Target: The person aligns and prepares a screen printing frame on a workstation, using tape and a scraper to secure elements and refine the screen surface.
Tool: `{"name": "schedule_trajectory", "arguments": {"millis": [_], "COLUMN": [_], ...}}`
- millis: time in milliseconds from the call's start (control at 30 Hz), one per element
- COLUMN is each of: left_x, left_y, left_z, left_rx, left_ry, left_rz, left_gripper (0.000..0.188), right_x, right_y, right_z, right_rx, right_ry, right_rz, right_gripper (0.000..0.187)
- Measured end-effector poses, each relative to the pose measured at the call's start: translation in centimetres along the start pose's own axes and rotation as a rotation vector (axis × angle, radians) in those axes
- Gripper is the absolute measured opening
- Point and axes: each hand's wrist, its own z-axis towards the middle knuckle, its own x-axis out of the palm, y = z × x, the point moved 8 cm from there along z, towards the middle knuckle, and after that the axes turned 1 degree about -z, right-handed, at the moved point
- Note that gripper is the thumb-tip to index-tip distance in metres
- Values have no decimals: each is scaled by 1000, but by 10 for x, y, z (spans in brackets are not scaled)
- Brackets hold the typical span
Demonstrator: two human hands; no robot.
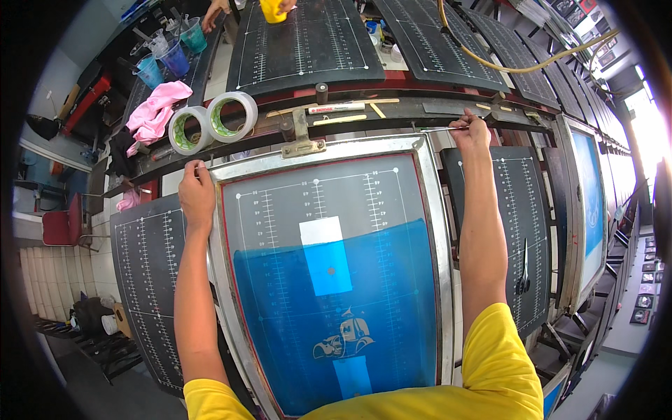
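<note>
A metal-framed printing screen (428, 210) with blue mesh and a small cartoon design lies in front of me over a black gridded platen. My left hand (197, 196) grips the frame's far left corner. My right hand (470, 130) reaches past the far right corner and pinches a thin metal rod (435, 129) on the dark rail (392, 112) above the screen. A metal clamp (301, 140) holds the frame's far edge at the middle.
Two rolls of tape (213, 122) and a pink cloth (155, 108) rest on the rail at left, a marker (336, 108) at centre. More black gridded platens (301, 42) stand beyond and to both sides. Plastic cups (168, 56) sit far left. Another person's hand (213, 14) is at the top.
</note>
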Motion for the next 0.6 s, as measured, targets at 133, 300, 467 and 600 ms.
{"name": "schedule_trajectory", "arguments": {"millis": [133, 300, 467, 600], "left_x": [-2, 0, 0, 0], "left_y": [1, 2, 1, 3], "left_z": [0, 1, 0, 1], "left_rx": [11, 42, 10, -11], "left_ry": [-6, -23, -2, 20], "left_rz": [-10, -13, -25, -21], "left_gripper": [31, 31, 30, 31], "right_x": [5, 13, 28, 36], "right_y": [-8, -6, -4, -5], "right_z": [-4, -2, -30, -45], "right_rx": [32, -22, -176, -259], "right_ry": [-23, 37, 63, 162], "right_rz": [-62, -172, -330, -303], "right_gripper": [24, 39, 40, 39]}}
